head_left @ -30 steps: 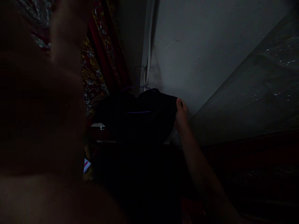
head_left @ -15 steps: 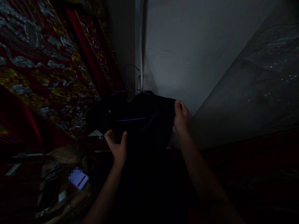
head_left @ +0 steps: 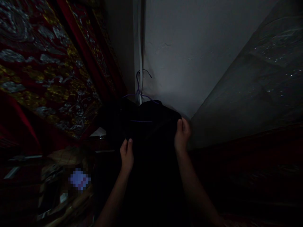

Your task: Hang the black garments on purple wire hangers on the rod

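Note:
A black garment (head_left: 151, 145) hangs on a thin purple hanger (head_left: 139, 91), its neck opening around the hanger's top and the hanger's lower bar showing inside. My left hand (head_left: 127, 155) pinches the garment's front below the neckline. At the right shoulder of the garment, my right hand (head_left: 182, 134) is closed on the cloth, thumb in front. The scene is very dark, so the garment's folds and lower part cannot be made out.
Red cloth with gold and silver embroidery (head_left: 54, 72) covers the left side. Behind stands a pale wall (head_left: 189, 56) with a white cable (head_left: 140, 47). Clear plastic sheeting (head_left: 267, 82) is at right. A blurred lit screen (head_left: 80, 179) lies on a bag at lower left.
My left hand came down from close to the camera and closed on the garment's front. My right hand kept its hold and moved slightly lower. The hanger's hook swung round to the right.

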{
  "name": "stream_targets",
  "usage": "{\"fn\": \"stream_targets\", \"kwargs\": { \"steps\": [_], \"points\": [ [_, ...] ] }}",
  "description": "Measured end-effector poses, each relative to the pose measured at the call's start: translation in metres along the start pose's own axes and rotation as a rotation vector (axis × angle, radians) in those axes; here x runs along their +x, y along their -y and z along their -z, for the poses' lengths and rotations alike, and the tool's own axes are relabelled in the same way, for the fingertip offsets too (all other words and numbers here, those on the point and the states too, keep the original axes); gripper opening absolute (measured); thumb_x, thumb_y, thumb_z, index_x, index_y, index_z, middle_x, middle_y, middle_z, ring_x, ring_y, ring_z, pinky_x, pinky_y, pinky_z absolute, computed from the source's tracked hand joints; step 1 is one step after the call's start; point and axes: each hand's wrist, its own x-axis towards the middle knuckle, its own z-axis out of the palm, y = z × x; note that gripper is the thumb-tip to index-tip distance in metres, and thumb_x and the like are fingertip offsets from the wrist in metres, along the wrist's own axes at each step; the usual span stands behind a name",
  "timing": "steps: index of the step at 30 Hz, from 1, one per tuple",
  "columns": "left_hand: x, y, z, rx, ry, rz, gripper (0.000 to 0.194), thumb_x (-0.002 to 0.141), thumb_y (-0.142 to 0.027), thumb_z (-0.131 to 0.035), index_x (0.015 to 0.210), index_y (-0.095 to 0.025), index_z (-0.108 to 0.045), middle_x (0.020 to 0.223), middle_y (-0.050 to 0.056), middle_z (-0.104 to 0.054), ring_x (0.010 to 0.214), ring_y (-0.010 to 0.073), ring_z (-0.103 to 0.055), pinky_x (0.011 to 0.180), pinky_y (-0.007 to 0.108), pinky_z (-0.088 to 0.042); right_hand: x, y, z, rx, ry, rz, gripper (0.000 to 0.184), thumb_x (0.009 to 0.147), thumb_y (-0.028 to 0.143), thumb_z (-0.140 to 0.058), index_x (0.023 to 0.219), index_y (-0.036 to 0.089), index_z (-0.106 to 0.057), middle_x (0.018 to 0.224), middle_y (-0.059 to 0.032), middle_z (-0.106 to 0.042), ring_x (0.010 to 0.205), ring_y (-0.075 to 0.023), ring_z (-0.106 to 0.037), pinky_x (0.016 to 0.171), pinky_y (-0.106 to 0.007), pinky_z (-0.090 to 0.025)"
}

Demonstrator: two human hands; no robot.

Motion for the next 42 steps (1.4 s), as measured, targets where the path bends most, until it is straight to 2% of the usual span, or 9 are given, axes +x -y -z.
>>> {"fn": "stream_targets", "kwargs": {
  "steps": [4, 8, 11, 20, 25, 29, 34, 37, 42],
  "points": [
    [-0.013, -0.001, 0.004, -0.012, 0.024, 0.037, 0.044, 0.086, -0.058, -0.063, 0.095, -0.016, -0.069, 0.086, 0.003, -0.066, 0.082, 0.0179, -0.060, 0.077, 0.026, -0.048, -0.068, -0.005, 0.005, -0.142, -0.147, -0.035, 0.039, 0.088, 0.050, -0.061, 0.111, 0.018, -0.062, 0.113, -0.0110, -0.063, 0.109, -0.0246, -0.057, 0.098, -0.039, -0.044],
    [-0.024, -0.011, 0.002, 0.006, 0.148, 0.011, 0.039, 0.086, -0.055, -0.064, 0.087, -0.016, -0.069, 0.081, 0.003, -0.067, 0.081, 0.0183, -0.062, 0.079, 0.028, -0.050, -0.135, -0.007, -0.005, -0.006, 0.633, -0.360, 0.032, 0.092, 0.051, -0.054, 0.091, 0.020, -0.064, 0.086, -0.0054, -0.067, 0.081, -0.0205, -0.064, 0.077, -0.032, -0.051],
    [-0.030, -0.019, -0.001, 0.001, 0.148, 0.006, 0.038, 0.085, -0.054, -0.065, 0.083, -0.016, -0.068, 0.076, 0.002, -0.065, 0.078, 0.0180, -0.062, 0.076, 0.027, -0.050, -0.154, -0.006, -0.014, 0.015, 0.773, -0.438, 0.030, 0.094, 0.046, -0.049, 0.096, 0.022, -0.066, 0.091, -0.0064, -0.070, 0.086, -0.0217, -0.065, 0.080, -0.033, -0.051],
    [-0.040, -0.011, 0.001, -0.090, 0.090, 0.170, 0.043, 0.083, -0.059, -0.067, 0.078, -0.016, -0.063, 0.066, -0.003, -0.054, 0.058, 0.0097, -0.050, 0.055, 0.019, -0.044, -0.144, -0.009, -0.003, 0.058, 0.929, -0.439, 0.019, 0.086, 0.030, -0.045, 0.086, 0.022, -0.062, 0.083, -0.0028, -0.067, 0.081, -0.0199, -0.063, 0.075, -0.030, -0.048],
    [-0.041, 0.009, 0.003, -0.276, 0.038, 0.083, 0.028, 0.088, -0.046, -0.057, 0.090, -0.019, -0.063, 0.084, 0.002, -0.063, 0.082, 0.0165, -0.064, 0.081, 0.030, -0.053, -0.148, -0.007, -0.001, 0.107, 0.874, -0.426, 0.018, 0.085, 0.032, -0.048, 0.072, 0.021, -0.055, 0.062, 0.0022, -0.055, 0.061, -0.0146, -0.053, 0.061, -0.026, -0.042],
    [-0.043, 0.042, 0.015, -0.010, 0.210, -0.047, 0.033, 0.072, -0.028, -0.066, 0.104, -0.019, -0.063, 0.102, 0.006, -0.068, 0.101, 0.0223, -0.064, 0.094, 0.036, -0.049, -0.151, -0.005, -0.004, 0.129, 0.896, -0.512, 0.020, 0.084, 0.030, -0.048, 0.068, 0.020, -0.053, 0.054, 0.0045, -0.049, 0.051, -0.0116, -0.046, 0.054, -0.023, -0.037],
    [-0.044, 0.063, 0.021, 0.238, 0.278, -0.056, 0.010, 0.076, -0.028, -0.063, 0.081, -0.019, -0.059, 0.074, 0.000, -0.064, 0.072, 0.0176, -0.061, 0.072, 0.029, -0.049, -0.153, -0.003, -0.014, 0.088, 1.029, -0.528, 0.031, 0.086, 0.032, -0.049, 0.058, 0.020, -0.050, 0.046, 0.0045, -0.047, 0.045, -0.0103, -0.042, 0.049, -0.023, -0.033],
    [-0.037, 0.061, 0.019, 0.267, 0.298, -0.070, 0.011, 0.081, -0.030, -0.059, 0.077, -0.020, -0.057, 0.067, -0.001, -0.060, 0.066, 0.0160, -0.058, 0.067, 0.026, -0.046, -0.130, 0.008, -0.033, 0.124, 1.023, -0.547, 0.028, 0.084, 0.033, -0.050, 0.060, 0.020, -0.053, 0.044, 0.0054, -0.047, 0.042, -0.0094, -0.042, 0.045, -0.021, -0.032],
    [-0.029, 0.071, 0.015, 0.324, 0.313, -0.072, 0.016, 0.079, -0.034, -0.065, 0.076, -0.019, -0.058, 0.066, -0.002, -0.057, 0.062, 0.0155, -0.054, 0.061, 0.025, -0.042, -0.051, 0.061, -0.080, 0.251, 0.794, -0.401, 0.027, 0.080, 0.042, -0.056, 0.067, 0.019, -0.057, 0.046, 0.0046, -0.053, 0.040, -0.0082, -0.044, 0.041, -0.020, -0.031]
  ]
}}
